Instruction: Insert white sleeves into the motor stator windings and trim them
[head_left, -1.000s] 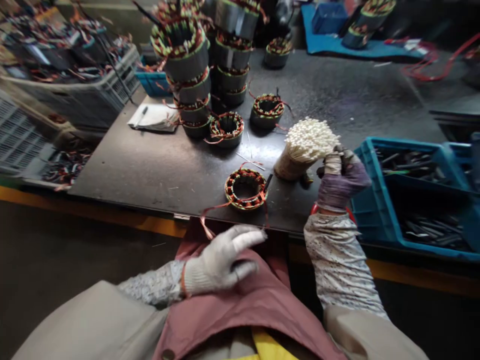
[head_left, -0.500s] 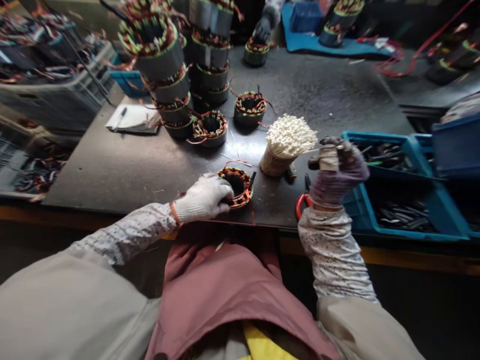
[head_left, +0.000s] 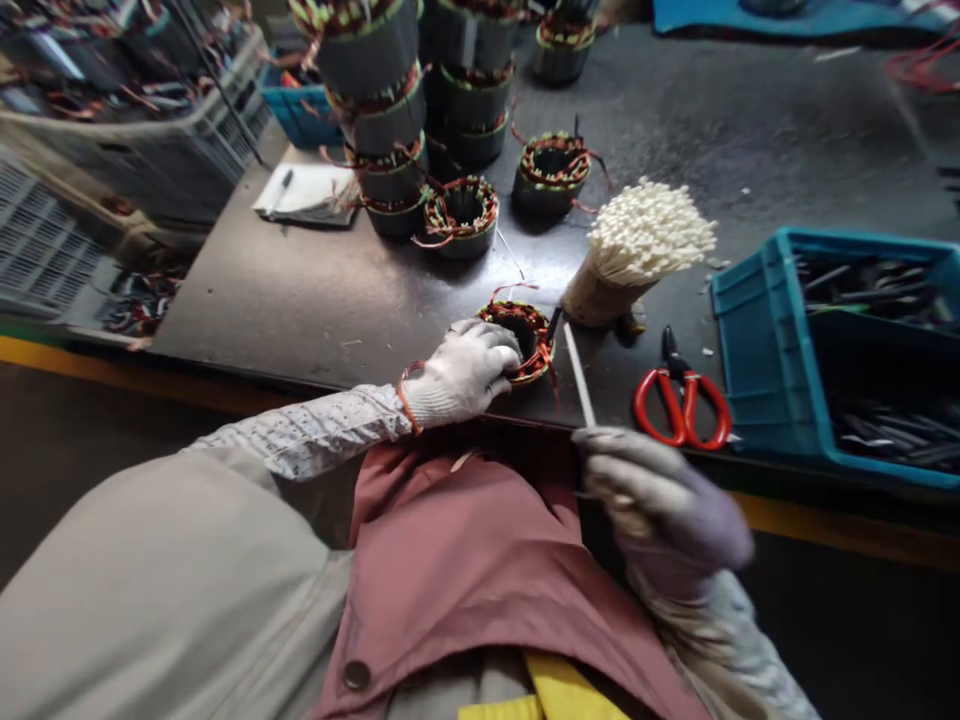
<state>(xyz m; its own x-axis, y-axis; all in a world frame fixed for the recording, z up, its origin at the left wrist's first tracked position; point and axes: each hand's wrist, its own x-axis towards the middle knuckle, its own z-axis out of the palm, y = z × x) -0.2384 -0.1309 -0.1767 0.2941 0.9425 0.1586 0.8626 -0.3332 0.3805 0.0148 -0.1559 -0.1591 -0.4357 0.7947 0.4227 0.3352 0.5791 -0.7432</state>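
Stick point(head_left: 579, 375) is clamped in the grip of the right hand point(head_left: 664, 505), now drawn back from the bundle point(head_left: 652, 230); the left hand point(head_left: 466, 370) stays clamped on the wound ring point(head_left: 541, 358), on the worktop point(head_left: 337, 300) near its edge

A workshop — stacked wire-wound rings point(head_left: 386, 130), cutters point(head_left: 677, 368) and a parts bin point(head_left: 761, 350) show it.

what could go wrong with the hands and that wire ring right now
The white stick in the right hand could snag the loose red wire on the wire-wound ring, which the left hand touches. The ring sits near the front edge of the table, so a bump might tip it off. The red-handled cutters, also near that edge, could get knocked down.
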